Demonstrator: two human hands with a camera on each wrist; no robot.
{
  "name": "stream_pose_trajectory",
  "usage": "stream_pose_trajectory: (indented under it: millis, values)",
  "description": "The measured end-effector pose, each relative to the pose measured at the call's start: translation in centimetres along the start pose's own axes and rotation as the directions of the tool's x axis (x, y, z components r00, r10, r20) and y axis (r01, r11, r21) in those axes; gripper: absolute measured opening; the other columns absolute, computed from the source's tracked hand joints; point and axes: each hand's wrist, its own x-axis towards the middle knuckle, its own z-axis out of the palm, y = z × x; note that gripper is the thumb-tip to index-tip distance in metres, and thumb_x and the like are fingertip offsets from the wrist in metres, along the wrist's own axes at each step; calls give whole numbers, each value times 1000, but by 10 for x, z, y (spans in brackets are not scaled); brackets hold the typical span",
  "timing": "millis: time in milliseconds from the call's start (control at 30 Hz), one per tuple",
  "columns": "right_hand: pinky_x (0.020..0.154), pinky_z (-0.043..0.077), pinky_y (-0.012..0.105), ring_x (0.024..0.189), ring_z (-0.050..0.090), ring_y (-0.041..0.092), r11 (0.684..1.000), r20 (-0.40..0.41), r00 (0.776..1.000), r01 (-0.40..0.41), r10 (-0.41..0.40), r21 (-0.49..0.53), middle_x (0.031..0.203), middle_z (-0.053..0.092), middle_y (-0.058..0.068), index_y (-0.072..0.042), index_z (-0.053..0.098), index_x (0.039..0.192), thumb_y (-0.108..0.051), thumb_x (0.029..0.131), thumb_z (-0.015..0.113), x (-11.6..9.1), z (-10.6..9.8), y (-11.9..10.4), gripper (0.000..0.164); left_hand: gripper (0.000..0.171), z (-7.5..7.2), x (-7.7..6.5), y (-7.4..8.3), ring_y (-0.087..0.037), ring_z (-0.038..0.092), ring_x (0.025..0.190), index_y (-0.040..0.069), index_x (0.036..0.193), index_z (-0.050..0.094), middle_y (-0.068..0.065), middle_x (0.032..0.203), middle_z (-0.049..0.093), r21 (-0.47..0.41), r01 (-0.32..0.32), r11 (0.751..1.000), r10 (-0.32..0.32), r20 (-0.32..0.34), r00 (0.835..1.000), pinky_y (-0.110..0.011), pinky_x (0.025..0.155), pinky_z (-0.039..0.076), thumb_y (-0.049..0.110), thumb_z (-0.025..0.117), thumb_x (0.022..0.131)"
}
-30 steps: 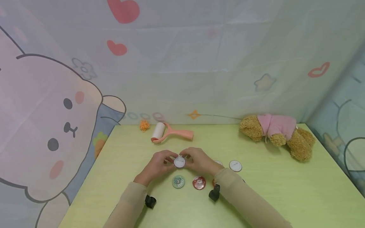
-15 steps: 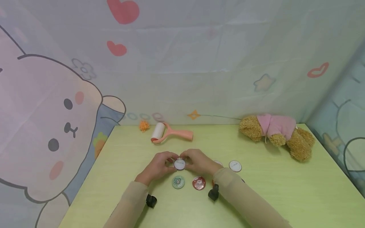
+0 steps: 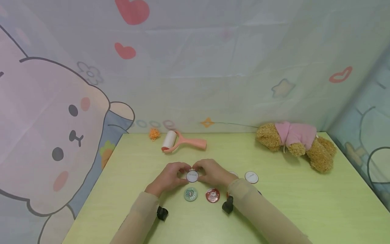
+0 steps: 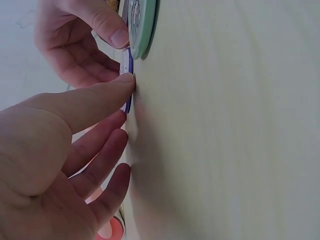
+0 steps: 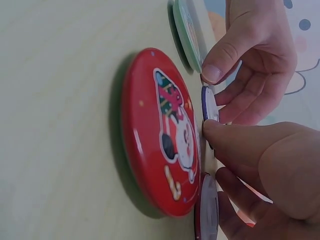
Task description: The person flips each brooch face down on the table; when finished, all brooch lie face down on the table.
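The white-backed button badge (image 3: 192, 176) sits face down between the hands, low over the worktop (image 3: 131, 157); whether it touches the surface cannot be told. It lies right of the left hand (image 3: 169, 177) and left of the right hand (image 3: 214, 173), touching both, so neither is nearer. Each hand pinches its own side of the rim between thumb and finger. Being round, the badge has no long axis to line up. The green badge (image 3: 190, 194) lies just on its near side, the red badge (image 3: 212, 195) nearer the right wrist.
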Motion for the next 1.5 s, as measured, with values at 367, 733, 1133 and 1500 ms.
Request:
stream_pose_trajectory:
  millis: [367, 733, 1133, 1500]
  values:
    - [102, 54, 41, 111, 68, 23, 1000, -18, 1000, 20, -20, -13, 116, 75, 8, -2, 72, 122, -9, 87, 86, 1, 3, 2, 38, 39, -1, 0, 2, -23, 68, 101, 7, 117, 75, -3, 109, 75, 18, 12, 1000, -12, 6, 1000, -41, 92, 57, 5, 90, 81]
    - [104, 53, 42, 119, 65, 26, 999, 3, 999, -35, 35, 38, 127, 71, 9, -3, 69, 130, -4, 88, 82, -5, -12, 3, 44, 40, -2, 0, 6, -22, 67, 101, 7, 117, 75, -2, 108, 76, 37, 28, 999, -29, 3, 1000, -39, 91, 56, 7, 91, 81]
    - [102, 54, 48, 117, 66, 28, 995, -89, 994, -58, 66, 86, 126, 72, 9, -3, 69, 132, -13, 97, 75, -27, -46, 16, 37, 40, -3, -1, 12, -24, 68, 102, 5, 119, 74, -5, 109, 75, 32, 29, 999, -30, 15, 999, -42, 93, 57, 4, 89, 82]
    - [96, 57, 48, 115, 68, 27, 997, -154, 986, -55, 62, 53, 125, 73, 8, -5, 68, 132, -17, 99, 74, -58, -65, 29, 36, 40, 0, 2, 13, -22, 68, 102, 7, 120, 74, -1, 110, 75, 41, 57, 998, -58, 25, 998, -43, 94, 56, 9, 90, 83]
